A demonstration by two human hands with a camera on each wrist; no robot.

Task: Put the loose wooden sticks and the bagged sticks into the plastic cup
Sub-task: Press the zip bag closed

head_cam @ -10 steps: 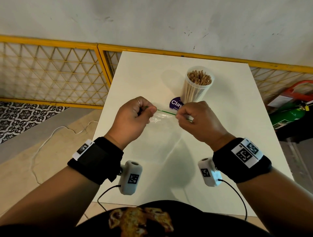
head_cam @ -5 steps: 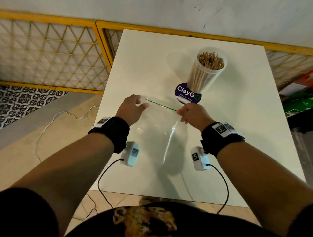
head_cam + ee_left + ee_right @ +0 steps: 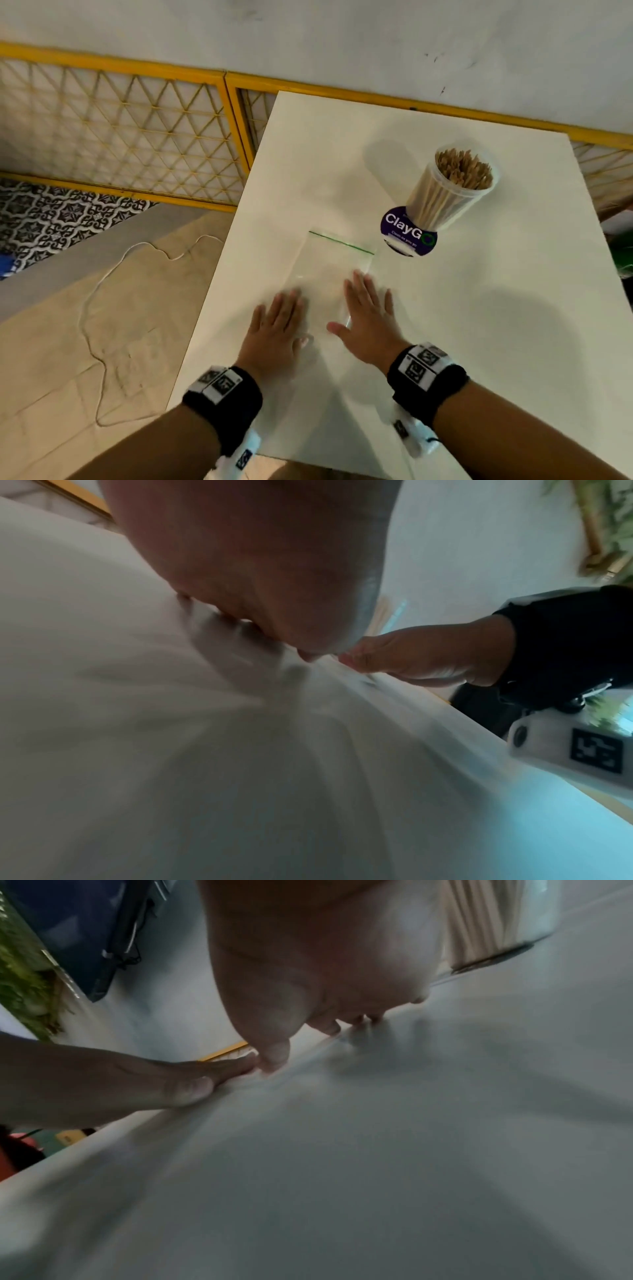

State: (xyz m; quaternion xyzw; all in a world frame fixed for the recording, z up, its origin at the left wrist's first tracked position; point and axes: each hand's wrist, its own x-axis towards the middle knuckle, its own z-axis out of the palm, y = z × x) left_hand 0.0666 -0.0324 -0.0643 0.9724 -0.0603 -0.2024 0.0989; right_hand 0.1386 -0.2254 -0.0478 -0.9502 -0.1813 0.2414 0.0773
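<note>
Both wrist views hide the cup [image 3: 452,192] of sticks [image 3: 462,169].

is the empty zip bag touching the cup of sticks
Apart. The head view shows bare table between the bag, its green zip edge nearest, and the cup, which stands on a purple sticker.

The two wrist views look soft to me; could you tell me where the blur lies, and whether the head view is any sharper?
Left wrist view: smeared with motion blur, the left hand a soft mass on the table. Right wrist view: streaked likewise, the right hand unsharp. Head view: sharper; plastic cup and sticks read clearly, the clear bag shows faint glare, hands slightly blurred.
</note>
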